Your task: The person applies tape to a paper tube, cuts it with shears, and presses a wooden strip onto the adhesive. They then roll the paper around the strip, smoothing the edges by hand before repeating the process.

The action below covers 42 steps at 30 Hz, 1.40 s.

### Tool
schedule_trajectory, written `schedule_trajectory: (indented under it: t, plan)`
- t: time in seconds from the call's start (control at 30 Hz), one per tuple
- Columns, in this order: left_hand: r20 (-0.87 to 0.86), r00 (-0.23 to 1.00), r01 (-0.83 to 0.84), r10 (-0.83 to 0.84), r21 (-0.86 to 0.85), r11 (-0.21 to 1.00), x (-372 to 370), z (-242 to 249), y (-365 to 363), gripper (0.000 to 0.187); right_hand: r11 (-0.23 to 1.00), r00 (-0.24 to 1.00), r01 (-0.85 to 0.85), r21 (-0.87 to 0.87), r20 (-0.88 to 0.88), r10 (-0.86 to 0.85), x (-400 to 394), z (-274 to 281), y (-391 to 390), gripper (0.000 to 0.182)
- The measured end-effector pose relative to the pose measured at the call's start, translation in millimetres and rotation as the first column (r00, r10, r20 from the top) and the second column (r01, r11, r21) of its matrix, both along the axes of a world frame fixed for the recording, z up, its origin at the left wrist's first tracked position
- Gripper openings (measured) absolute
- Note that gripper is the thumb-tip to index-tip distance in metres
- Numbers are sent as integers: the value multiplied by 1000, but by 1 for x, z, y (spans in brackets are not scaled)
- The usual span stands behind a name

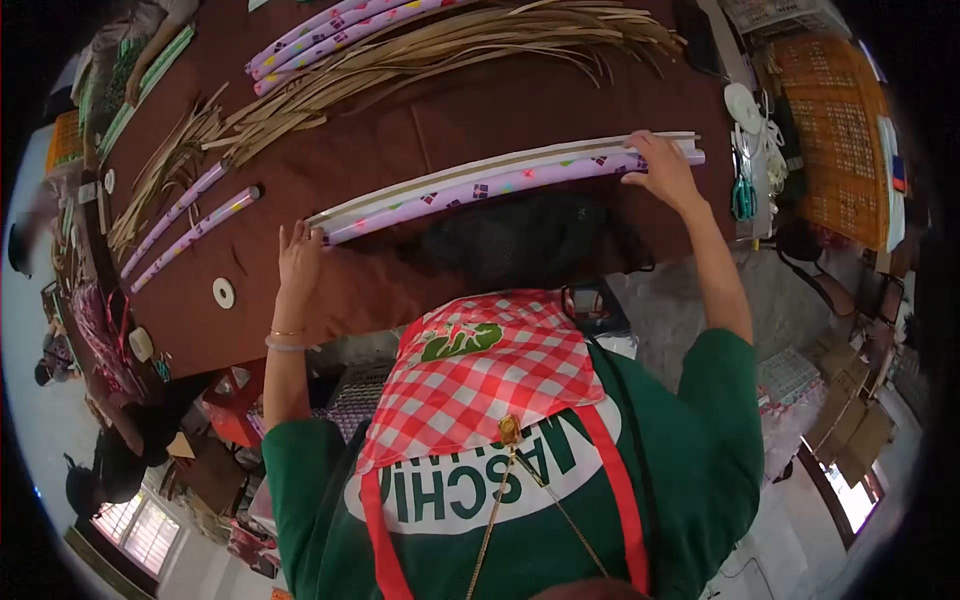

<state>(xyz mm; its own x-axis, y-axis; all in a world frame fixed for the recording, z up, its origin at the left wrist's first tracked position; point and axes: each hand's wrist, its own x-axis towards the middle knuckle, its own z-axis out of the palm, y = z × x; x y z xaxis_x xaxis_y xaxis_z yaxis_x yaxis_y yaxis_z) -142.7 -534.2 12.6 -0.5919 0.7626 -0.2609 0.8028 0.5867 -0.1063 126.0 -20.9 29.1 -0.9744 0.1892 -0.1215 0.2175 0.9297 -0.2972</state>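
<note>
A long purple patterned roll (480,190) lies slantwise across the brown-covered table in front of me, with a pale strip (470,170) running along its far side. My right hand (662,172) grips the right end, thumb on the near side and fingers over the top. At the other end, my left hand (300,255) has its fingers raised and bent at the tip of the roll and strip. What its fingertips pinch is partly hidden. Just beyond the near side of the roll lies a black cloth-like bundle (520,240).
Brown flat strips (450,50) lie in a long bundle across the table (370,130). More purple rolls (195,235) rest at left, beside a white tape roll (223,292). Teal-handled scissors (743,198) and white cords lie at the right edge. Other people are at left.
</note>
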Motion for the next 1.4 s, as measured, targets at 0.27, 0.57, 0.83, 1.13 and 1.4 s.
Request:
schedule_trajectory:
  t: [0.27,0.57,0.83,1.13,1.4]
  plan:
    - [3,1000,-10,10,-9,1000,2,-2,-2,28,966,998,67,-248,8,-68,-1,-16,0,35]
    - [-103,992,-66,68,25,998,15,-24,-19,39,993,999,43,-112,-2,-43,5,-25,1,38]
    - [156,788,-585,596,491,645,56,8,23,56,998,992,56,17,112,-58,-2,-16,-6,34]
    - [158,977,-213,145,631,746,70,9,69,37,999,992,21,33,121,-24,-6,-15,-8,31]
    - [197,969,-231,148,515,825,61,-1,83,29,995,990,63,74,118,-72,-2,-18,-9,32]
